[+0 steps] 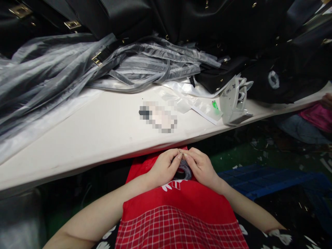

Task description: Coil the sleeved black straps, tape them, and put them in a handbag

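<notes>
My left hand (166, 166) and my right hand (203, 169) meet over my lap, just below the table edge. Both are closed, thumbs and fingertips pinched together at one spot. Whatever lies between the fingertips is too small to make out. Under and between the hands, a grey ring that looks like a roll of clear tape (187, 169) rests against the red apron (181, 200). My hands partly cover this ring.
The white table (103, 128) runs across in front of me. On it lie a pixelated oblong thing (158, 117), clear plastic bags (181, 98), a white container (230, 100) and plastic-wrapped straps (145, 65). Black bags (220, 20) line the back. A blue crate (249, 180) stands low right; another person's pink clothing (316, 116) shows beyond.
</notes>
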The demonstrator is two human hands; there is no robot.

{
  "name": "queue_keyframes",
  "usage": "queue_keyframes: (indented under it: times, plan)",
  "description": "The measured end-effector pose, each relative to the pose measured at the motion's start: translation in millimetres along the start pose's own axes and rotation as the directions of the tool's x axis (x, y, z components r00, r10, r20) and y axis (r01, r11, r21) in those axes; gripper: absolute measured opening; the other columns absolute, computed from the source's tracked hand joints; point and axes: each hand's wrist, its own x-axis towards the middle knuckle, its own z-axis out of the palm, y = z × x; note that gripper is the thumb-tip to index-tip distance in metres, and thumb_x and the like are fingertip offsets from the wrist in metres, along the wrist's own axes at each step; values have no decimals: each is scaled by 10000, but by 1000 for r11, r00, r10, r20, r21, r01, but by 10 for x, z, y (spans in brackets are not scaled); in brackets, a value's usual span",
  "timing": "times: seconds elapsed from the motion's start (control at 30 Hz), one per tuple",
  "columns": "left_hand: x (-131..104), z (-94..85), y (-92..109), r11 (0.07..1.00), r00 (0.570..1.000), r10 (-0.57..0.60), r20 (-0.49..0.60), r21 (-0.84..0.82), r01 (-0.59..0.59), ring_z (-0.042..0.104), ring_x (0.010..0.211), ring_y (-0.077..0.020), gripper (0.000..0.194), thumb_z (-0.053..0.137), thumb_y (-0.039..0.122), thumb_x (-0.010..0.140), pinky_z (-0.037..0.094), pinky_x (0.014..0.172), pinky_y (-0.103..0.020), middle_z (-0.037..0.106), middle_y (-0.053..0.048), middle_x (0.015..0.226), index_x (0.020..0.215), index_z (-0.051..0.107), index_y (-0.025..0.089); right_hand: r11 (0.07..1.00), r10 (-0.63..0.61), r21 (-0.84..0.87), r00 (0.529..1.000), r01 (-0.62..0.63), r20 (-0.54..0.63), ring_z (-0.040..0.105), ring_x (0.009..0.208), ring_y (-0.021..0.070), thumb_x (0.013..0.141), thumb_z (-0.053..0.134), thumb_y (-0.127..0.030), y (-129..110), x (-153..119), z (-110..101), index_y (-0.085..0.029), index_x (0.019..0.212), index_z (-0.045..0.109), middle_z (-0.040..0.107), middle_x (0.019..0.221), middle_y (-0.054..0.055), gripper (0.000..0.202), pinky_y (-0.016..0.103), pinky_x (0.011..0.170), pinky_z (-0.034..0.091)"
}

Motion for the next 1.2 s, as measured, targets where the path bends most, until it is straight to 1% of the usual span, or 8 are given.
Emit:
queue_keyframes:
  times: [0.23,0.5,0.63,0.8,0.93,1.07,1.13,1.2]
  plan:
    - [25,15,4,996,999,-43,-10,-84,42,579,776,-167,269,410,280,945,453,762,-278,655,-42,839,782,590,163,998,-25,-67,999,22,-45,607,851,196,986,420,-287,14,-7,37,-220,1215,651,651,933,83,333,328,782,502]
    - [40,17,-22,970,995,-93,28,-225,97,551,737,-158,267,423,321,920,450,712,-255,633,-24,804,770,580,166,994,-56,-93,996,49,-68,600,850,203,983,405,-264,3,-17,73,-214,1226,640,642,925,90,342,336,760,501]
    - [44,4,-16,974,994,-105,17,-201,106,520,692,-148,280,423,320,909,431,672,-248,601,-9,746,717,560,169,997,-40,-64,995,34,-88,598,859,207,972,440,-285,11,0,67,-223,1234,625,633,929,88,326,342,758,497]
    - [64,-8,-5,993,998,-61,16,-97,62,517,676,-148,265,423,268,887,420,660,-252,583,-8,705,693,570,162,999,32,39,997,-29,-76,602,875,204,946,515,-325,26,65,68,-212,1134,664,636,943,77,265,330,779,490]
    - [78,-15,14,997,999,-36,3,-65,36,537,678,-156,266,426,254,876,435,680,-260,606,-18,704,681,581,161,977,89,194,996,-85,-10,609,874,182,972,464,-316,15,116,80,-213,1024,684,653,936,55,248,301,784,485]
    - [74,-28,28,996,1000,-21,12,-92,22,567,690,-159,263,420,228,862,449,704,-258,643,-22,730,704,621,163,962,111,251,994,-107,-2,613,824,179,986,420,-353,27,138,82,-188,915,691,665,883,57,325,295,751,480]
    - [60,-26,22,995,999,-35,12,-96,36,582,692,-161,268,421,224,856,455,701,-255,657,-25,736,728,648,161,949,144,285,989,-134,-14,625,793,184,985,405,-396,92,185,59,-175,885,695,677,847,61,378,299,733,492]
    - [42,-11,5,993,998,-64,5,-95,64,588,673,-161,281,421,230,853,460,676,-252,663,-27,721,735,665,158,934,192,323,978,-155,-84,639,753,189,976,398,-451,214,315,-12,-164,888,698,686,806,67,425,308,713,512]
